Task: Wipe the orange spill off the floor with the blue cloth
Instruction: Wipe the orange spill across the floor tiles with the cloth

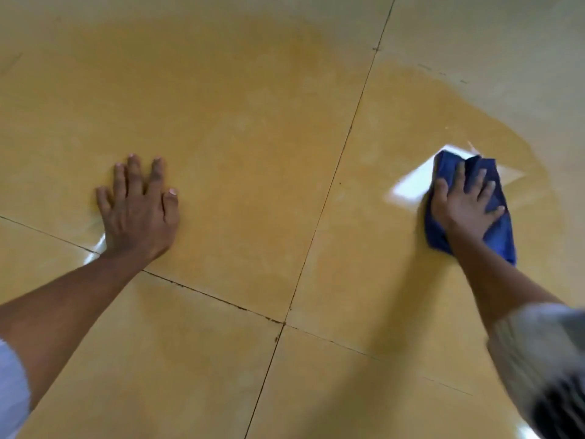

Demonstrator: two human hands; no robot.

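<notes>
**Down on the tiles with the cloth**

My right hand (462, 205) is pressed flat on the blue cloth (497, 231), fingers spread, cloth bunched under my palm on the floor (240, 359). The orange spill (411, 122) lies all round it, glossy. My left hand (139, 210) rests flat on the tile, holding nothing, well apart from the cloth.
</notes>
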